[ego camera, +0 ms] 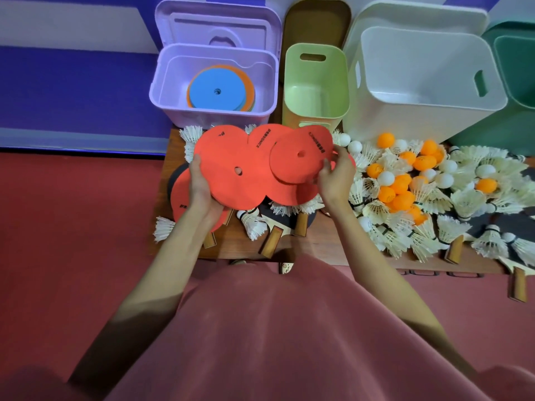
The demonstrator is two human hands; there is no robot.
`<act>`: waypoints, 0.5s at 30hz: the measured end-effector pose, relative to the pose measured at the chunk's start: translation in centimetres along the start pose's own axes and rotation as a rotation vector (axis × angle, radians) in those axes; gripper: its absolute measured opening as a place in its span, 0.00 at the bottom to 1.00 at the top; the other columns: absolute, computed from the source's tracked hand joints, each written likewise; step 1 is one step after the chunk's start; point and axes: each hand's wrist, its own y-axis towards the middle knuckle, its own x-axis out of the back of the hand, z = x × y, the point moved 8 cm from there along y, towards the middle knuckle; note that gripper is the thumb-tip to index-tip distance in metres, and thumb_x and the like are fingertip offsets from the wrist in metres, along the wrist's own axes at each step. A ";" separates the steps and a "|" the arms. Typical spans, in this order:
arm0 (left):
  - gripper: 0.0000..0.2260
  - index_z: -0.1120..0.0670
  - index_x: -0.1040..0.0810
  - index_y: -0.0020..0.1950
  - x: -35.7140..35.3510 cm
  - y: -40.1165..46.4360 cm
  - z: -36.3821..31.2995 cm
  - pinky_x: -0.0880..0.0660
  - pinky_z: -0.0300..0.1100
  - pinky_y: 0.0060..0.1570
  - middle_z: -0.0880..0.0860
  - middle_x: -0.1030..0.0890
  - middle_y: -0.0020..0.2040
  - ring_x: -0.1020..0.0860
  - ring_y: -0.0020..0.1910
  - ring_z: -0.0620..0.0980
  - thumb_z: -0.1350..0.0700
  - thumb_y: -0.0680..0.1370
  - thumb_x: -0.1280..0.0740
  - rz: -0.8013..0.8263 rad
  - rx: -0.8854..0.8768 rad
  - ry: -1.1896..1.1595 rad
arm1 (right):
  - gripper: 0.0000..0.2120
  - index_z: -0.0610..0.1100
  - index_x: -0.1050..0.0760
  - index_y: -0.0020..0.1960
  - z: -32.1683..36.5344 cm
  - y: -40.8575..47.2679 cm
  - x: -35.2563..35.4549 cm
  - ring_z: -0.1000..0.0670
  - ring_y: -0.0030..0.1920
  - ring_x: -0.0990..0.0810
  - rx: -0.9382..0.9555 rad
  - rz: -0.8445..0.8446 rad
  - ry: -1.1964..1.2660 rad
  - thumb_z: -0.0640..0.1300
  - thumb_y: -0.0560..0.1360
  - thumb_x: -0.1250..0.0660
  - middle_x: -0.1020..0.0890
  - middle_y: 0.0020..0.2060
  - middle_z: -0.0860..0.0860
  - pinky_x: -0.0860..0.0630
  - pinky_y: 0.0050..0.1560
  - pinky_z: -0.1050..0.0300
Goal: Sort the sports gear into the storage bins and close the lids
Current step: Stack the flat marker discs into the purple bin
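Head view: left hand [202, 189] grips the 9 o'clock edge of a fanned stack of flat red-orange foam discs [246, 169], thumb on top; right hand [335, 178] pinches the stack's 3 o'clock edge. Discs held above a low brown wooden table [231, 244]. At 12 o'clock, an open lilac plastic bin [214, 114] holds blue and orange flat discs [217, 91]. Pale green bin [315, 111] and white bin [425, 111] stand to its 3 o'clock. White feather shuttlecocks [463, 198], orange and white balls [402, 183] and wooden-handled paddles [272, 241] litter the tabletop.
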 end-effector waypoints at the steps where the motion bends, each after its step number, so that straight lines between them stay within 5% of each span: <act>1: 0.25 0.50 0.26 0.68 0.2 0.1 -0.1 0.22 0.53 0.53 0.54 0.18 0.59 0.20 0.57 0.54 0.37 0.80 0.48 -0.009 0.001 0.001 | 0.17 0.35 0.28 0.64 0.4 -0.2 0.3 0.48 0.46 0.19 0.023 -0.047 0.044 0.32 0.75 0.42 0.19 0.50 0.45 0.23 0.50 0.51; 3: 0.25 0.50 0.26 0.66 0.4 0.1 -0.3 0.22 0.51 0.48 0.53 0.18 0.57 0.20 0.55 0.54 0.37 0.80 0.47 -0.026 0.005 0.017 | 0.16 0.37 0.27 0.62 0.9 -0.7 0.6 0.53 0.45 0.18 0.016 -0.105 0.198 0.34 0.75 0.42 0.19 0.46 0.49 0.21 0.48 0.52; 6: 0.24 0.50 0.25 0.66 0.1 0.2 -0.3 0.21 0.52 0.49 0.54 0.17 0.56 0.19 0.56 0.54 0.37 0.79 0.46 -0.032 0.012 0.031 | 0.19 0.40 0.27 0.61 0.5 -0.7 -0.3 0.37 0.43 0.20 -0.082 -0.069 0.423 0.39 0.72 0.41 0.19 0.49 0.42 0.21 0.43 0.42; 9: 0.24 0.49 0.26 0.67 -0.6 0.2 -0.1 0.22 0.53 0.53 0.53 0.17 0.56 0.19 0.56 0.54 0.37 0.79 0.47 -0.017 0.022 0.060 | 0.20 0.41 0.27 0.61 0.7 -1.6 -2.7 0.50 0.38 0.25 -0.177 0.155 0.495 0.39 0.69 0.40 0.21 0.48 0.40 0.28 0.37 0.59; 12: 0.24 0.48 0.25 0.63 -1.8 -0.2 0.3 0.23 0.52 0.53 0.53 0.18 0.56 0.21 0.55 0.54 0.37 0.80 0.51 0.045 0.053 0.084 | 0.18 0.41 0.27 0.63 1.0 -3.0 -4.7 0.52 0.44 0.25 -0.172 0.346 0.430 0.35 0.73 0.37 0.22 0.52 0.41 0.28 0.43 0.59; 15: 0.23 0.50 0.24 0.62 -2.9 -0.6 0.5 0.25 0.51 0.58 0.54 0.19 0.58 0.21 0.57 0.54 0.40 0.82 0.52 0.107 0.049 0.065 | 0.18 0.35 0.28 0.65 1.1 -3.7 -5.2 0.51 0.53 0.25 -0.150 0.361 0.364 0.30 0.76 0.38 0.22 0.57 0.43 0.28 0.55 0.59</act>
